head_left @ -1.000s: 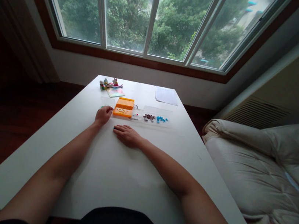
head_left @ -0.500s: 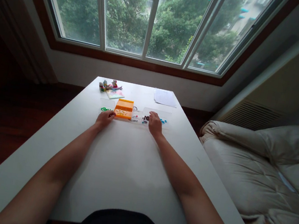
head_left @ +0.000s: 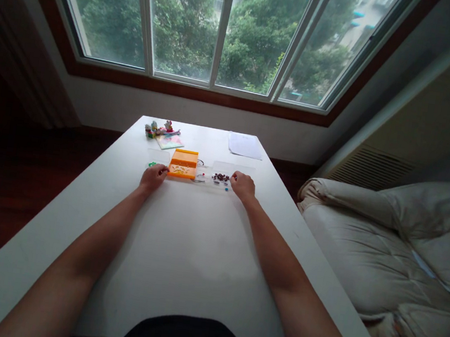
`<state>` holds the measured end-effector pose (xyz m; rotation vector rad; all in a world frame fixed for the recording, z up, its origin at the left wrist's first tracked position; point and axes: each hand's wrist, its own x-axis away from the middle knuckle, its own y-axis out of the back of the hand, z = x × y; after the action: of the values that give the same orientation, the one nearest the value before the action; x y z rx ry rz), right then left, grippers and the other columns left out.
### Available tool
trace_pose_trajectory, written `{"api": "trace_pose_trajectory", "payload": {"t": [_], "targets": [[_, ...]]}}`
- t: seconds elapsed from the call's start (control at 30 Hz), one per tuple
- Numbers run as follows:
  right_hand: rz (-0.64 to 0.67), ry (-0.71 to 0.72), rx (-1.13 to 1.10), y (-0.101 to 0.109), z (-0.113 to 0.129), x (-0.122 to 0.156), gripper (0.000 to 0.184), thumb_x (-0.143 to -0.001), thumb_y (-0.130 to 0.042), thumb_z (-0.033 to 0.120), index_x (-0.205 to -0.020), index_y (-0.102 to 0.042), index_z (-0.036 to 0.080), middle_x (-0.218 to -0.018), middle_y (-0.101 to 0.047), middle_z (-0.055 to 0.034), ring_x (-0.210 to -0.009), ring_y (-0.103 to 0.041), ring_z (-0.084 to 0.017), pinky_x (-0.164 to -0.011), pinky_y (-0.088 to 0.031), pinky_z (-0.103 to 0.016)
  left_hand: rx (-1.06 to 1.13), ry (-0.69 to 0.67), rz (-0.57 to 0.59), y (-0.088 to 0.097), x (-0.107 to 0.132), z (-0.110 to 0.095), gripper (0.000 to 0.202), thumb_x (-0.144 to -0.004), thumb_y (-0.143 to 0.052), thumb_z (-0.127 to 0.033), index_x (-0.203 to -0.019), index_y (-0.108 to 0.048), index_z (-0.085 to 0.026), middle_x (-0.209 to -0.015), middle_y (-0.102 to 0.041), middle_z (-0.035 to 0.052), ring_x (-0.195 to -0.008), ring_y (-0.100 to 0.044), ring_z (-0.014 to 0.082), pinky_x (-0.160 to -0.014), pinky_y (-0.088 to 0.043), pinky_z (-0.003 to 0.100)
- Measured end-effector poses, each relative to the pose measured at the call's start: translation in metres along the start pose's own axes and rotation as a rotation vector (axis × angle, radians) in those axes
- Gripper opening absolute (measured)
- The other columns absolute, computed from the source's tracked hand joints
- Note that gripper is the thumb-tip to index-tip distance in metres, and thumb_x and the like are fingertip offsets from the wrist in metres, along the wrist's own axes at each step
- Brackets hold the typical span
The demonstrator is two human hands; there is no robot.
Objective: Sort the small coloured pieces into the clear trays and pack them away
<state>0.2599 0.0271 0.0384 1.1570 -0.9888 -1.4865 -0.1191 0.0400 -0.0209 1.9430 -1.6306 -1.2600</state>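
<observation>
Head view.
- Left hand (head_left: 153,176): fingers curled, tips touching the near left corner of the orange tray (head_left: 184,164); cannot tell if pinching.
- Right hand (head_left: 243,185): fingers curled over the right end of the clear tray (head_left: 229,167).
- Both trays: side by side toward the far edge of the table (head_left: 196,254).

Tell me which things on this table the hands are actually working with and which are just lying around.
In use:
- left hand at the orange tray, green pieces beside it
- right hand at the clear tray holding dark pieces

Lying about:
- sheet of paper
- small toys
- colourful card
- bedding, off the table
</observation>
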Motion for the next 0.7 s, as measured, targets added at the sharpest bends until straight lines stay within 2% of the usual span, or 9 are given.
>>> {"api": "trace_pose_trajectory", "payload": {"t": [0.13, 0.3, 0.43, 0.7], "targets": [[0.142, 0.18, -0.001, -0.007, -0.011, 0.004, 0.02, -0.094, -0.058, 0.029, -0.103, -0.075, 0.024, -0.099, -0.075, -0.0063, -0.092, -0.066, -0.02, -0.078, -0.043, -0.026, -0.061, 0.022, -0.067, 0.002, -0.001, 0.0, 0.025, -0.089, -0.051, -0.028, -0.096, -0.075, -0.022, -0.099, -0.071, 0.0069, -0.084, -0.063, 0.0215, -0.085, -0.05, 0.035], [0.212, 0.267, 0.003, -0.015, -0.013, 0.007, 0.017, -0.09, -0.063, 0.024, -0.103, -0.073, 0.02, -0.098, -0.074, -0.0073, -0.093, -0.065, -0.02, -0.076, -0.041, -0.025, -0.145, -0.019, -0.127, 0.004, 0.0, -0.004, 0.024, -0.09, -0.052, -0.027, -0.094, -0.075, -0.022, -0.101, -0.07, 0.0095, -0.1, -0.059, 0.027, -0.097, -0.046, 0.04], [0.237, 0.278, 0.011, -0.014, -0.017, 0.002, 0.015, -0.09, -0.059, 0.019, -0.096, -0.073, 0.019, -0.098, -0.074, -0.0074, -0.091, -0.064, -0.02, -0.075, -0.04, -0.025, -0.146, -0.022, -0.095, 0.004, 0.0, -0.003, 0.024, -0.091, -0.052, -0.027, -0.095, -0.075, -0.022, -0.103, -0.069, 0.0094, -0.103, -0.057, 0.028, -0.098, -0.046, 0.041], [0.251, 0.225, 0.03, -0.016, -0.027, -0.002, 0.015, -0.086, -0.062, 0.016, -0.097, -0.069, 0.02, -0.095, -0.073, -0.0059, -0.085, -0.062, -0.019, -0.069, -0.038, -0.026, -0.122, -0.023, -0.074, 0.004, 0.002, -0.003, 0.023, -0.091, -0.053, -0.028, -0.095, -0.076, -0.023, -0.106, -0.069, 0.0092, -0.105, -0.056, 0.0282, -0.099, -0.046, 0.042]]}}
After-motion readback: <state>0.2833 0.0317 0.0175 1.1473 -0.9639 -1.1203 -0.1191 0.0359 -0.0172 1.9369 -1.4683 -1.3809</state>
